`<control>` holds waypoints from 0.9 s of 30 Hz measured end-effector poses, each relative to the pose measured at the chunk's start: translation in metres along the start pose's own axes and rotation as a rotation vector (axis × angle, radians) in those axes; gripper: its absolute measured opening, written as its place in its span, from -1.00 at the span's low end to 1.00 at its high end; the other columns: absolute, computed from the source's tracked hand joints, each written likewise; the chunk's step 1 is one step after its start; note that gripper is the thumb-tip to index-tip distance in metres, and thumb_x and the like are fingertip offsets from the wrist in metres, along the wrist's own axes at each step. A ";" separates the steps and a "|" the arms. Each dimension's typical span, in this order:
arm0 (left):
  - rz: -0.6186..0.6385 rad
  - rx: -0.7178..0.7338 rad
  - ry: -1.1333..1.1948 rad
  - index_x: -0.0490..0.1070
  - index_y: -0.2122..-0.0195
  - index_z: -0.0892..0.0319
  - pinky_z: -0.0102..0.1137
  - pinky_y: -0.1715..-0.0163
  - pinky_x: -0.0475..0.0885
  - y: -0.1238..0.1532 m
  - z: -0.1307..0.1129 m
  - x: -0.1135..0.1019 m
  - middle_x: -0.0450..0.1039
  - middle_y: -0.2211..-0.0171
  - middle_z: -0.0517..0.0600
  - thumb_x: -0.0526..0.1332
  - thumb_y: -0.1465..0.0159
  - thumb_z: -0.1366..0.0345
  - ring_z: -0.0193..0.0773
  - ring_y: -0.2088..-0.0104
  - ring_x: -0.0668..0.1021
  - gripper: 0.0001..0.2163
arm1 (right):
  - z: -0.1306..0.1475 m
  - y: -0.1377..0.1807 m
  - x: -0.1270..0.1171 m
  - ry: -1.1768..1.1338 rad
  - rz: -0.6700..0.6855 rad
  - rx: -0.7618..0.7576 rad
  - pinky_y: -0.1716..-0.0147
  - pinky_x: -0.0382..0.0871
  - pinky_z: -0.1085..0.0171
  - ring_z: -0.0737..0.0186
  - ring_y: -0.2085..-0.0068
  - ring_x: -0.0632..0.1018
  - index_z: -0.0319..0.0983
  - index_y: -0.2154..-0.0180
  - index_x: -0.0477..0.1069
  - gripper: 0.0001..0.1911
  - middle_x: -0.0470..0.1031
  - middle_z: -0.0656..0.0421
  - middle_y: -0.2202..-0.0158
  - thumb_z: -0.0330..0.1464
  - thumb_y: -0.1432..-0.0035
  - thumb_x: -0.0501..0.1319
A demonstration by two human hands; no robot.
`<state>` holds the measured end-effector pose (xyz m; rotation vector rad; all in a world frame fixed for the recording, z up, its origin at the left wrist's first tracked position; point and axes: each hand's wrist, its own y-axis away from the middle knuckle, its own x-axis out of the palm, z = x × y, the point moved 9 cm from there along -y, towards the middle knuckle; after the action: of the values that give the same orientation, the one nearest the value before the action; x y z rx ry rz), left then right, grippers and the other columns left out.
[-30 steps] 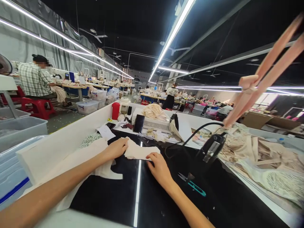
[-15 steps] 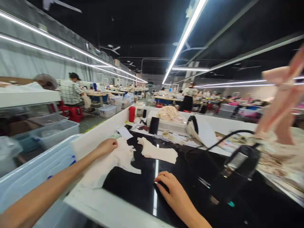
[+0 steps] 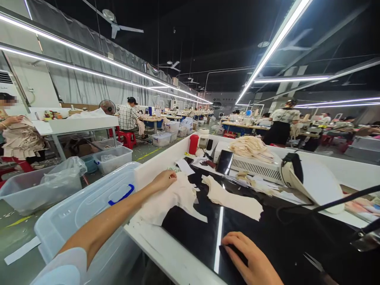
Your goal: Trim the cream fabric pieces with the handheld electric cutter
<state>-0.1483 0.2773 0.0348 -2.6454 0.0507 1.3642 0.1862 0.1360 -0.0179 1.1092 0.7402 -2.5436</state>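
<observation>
Pale cloth (image 3: 175,200) lies at the left of the black surface (image 3: 196,239); the left hand (image 3: 164,181) curls at its far edge, grip unclear. Stacked fabric pieces (image 3: 234,202) lie just right. The right hand (image 3: 251,255), well apart, is empty, fingers loosely spread from the thumb. Beyond stand a phone (image 3: 225,162) and red bottle (image 3: 193,145).

A bin (image 3: 71,215) stands left of the table (image 3: 196,233), on which loose fabric (image 3: 172,202) lies left of a cloth piece (image 3: 234,201), with snips (image 3: 313,261) nearer at right and, behind, a phone (image 3: 225,161) before a device (image 3: 255,169) bearing a fabric pile (image 3: 252,148).
</observation>
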 end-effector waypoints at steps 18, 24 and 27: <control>-0.120 0.136 0.063 0.58 0.05 0.19 -0.15 -0.08 0.57 0.024 -0.041 -0.013 0.59 0.01 0.05 0.23 -0.55 0.21 -0.10 0.00 0.62 -0.82 | 0.004 -0.005 -0.003 -0.214 -0.051 0.149 0.04 0.68 0.25 0.03 0.12 0.76 -0.05 0.20 0.70 -0.64 0.74 0.10 0.14 0.05 -0.29 0.31; 0.005 0.410 0.184 0.62 0.08 0.11 -0.37 -0.06 0.51 0.088 -0.121 0.020 0.63 0.09 -0.03 0.24 -0.52 0.26 -0.20 0.04 0.63 -0.85 | -0.009 0.001 0.017 -0.765 -0.223 0.584 -0.06 0.63 0.15 -0.13 -0.16 0.67 -0.14 -0.09 0.65 -0.23 0.72 0.01 -0.09 0.27 -0.06 0.41; 0.137 0.583 0.228 0.64 0.05 0.12 -0.41 -0.10 0.49 0.119 -0.159 0.052 0.63 0.07 0.00 0.26 -0.53 0.27 -0.21 0.02 0.64 -0.85 | 0.000 0.002 0.034 -0.932 -0.097 0.648 0.09 0.63 0.16 -0.09 0.01 0.70 -0.20 0.01 0.69 -0.18 0.74 -0.01 0.06 0.32 0.03 0.44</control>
<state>-0.0028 0.1364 0.0678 -2.3028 0.5733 0.8889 0.1648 0.1327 -0.0438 -0.1064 -0.2889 -2.9890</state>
